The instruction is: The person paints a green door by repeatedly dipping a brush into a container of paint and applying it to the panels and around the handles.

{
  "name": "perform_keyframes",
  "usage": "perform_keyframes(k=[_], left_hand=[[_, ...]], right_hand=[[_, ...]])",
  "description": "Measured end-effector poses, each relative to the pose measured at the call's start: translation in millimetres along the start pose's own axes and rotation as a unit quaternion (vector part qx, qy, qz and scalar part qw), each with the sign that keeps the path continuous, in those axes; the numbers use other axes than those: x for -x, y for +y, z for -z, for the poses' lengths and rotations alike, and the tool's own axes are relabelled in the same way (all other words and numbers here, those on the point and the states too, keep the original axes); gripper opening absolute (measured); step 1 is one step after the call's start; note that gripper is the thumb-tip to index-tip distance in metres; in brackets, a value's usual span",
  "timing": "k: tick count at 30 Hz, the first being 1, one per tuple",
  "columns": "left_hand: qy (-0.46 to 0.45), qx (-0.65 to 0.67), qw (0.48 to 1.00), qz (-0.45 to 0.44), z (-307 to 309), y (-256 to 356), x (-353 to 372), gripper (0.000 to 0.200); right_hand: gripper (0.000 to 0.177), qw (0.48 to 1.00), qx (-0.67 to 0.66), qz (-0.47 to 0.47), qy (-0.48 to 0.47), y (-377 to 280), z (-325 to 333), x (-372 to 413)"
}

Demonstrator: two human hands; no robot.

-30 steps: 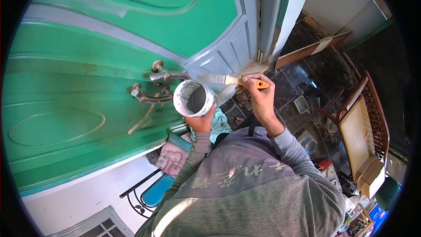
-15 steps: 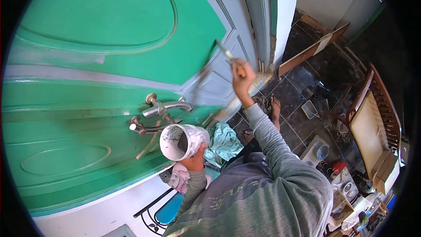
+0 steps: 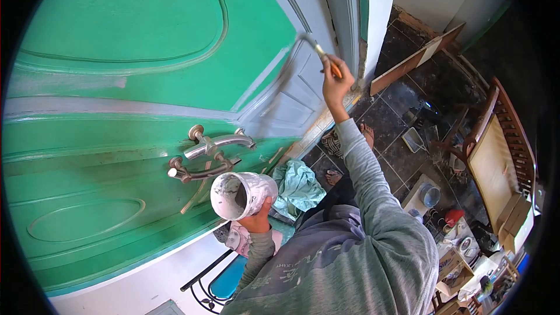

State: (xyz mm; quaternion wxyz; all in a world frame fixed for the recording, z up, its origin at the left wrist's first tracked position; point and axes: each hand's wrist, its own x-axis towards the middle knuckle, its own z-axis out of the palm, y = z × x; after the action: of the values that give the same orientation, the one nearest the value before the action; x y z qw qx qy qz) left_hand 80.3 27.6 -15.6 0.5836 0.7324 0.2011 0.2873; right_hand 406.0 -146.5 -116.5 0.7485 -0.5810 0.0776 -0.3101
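My right hand is closed around the orange handle of a paintbrush. The brush's bristles meet the grey-painted part of a green door, close to the green edge. A light grey stripe runs over the green below the bristles. My left hand grips a white, paint-smeared bucket, tilted so that its opening faces the door. Grey paint shows inside it. Two metal door handles stick out just above the bucket.
Crumpled teal cloth lies beside the bucket. Bare feet stand on dark floor tiles. A long board, a wooden bench, a small tray and cluttered boxes are on the right. A blue-seated chair is below.
My right hand and the brush have moved up and to the right. A light grey stripe now shows on the green where the brush was. The bucket has barely shifted.
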Motion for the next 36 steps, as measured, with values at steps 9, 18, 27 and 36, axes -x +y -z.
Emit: perform_keyframes(k=[9, 18, 27, 36], left_hand=[[-0.019, -0.031, 0.999, 0.004, 1, 0, -3, 0.096], [-0.013, -0.046, 0.999, -0.017, 11, -1, 0, 0.094], [-0.023, -0.05, 0.998, 0.002, 5, 7, -2, 0.093], [-0.007, -0.037, 0.999, 0.003, 18, 3, 3, 0.095]], right_hand=[[0.013, 0.943, 0.01, 0.135, -0.304, -5, -7, 125], [0.009, 0.999, 0.018, 0.038, -0.001, 14, 0, 14], [0.016, 0.944, 0.0, 0.074, -0.323, -1, -10, 149], [0.015, 0.996, 0.034, 0.076, -0.006, 20, -3, 27]])
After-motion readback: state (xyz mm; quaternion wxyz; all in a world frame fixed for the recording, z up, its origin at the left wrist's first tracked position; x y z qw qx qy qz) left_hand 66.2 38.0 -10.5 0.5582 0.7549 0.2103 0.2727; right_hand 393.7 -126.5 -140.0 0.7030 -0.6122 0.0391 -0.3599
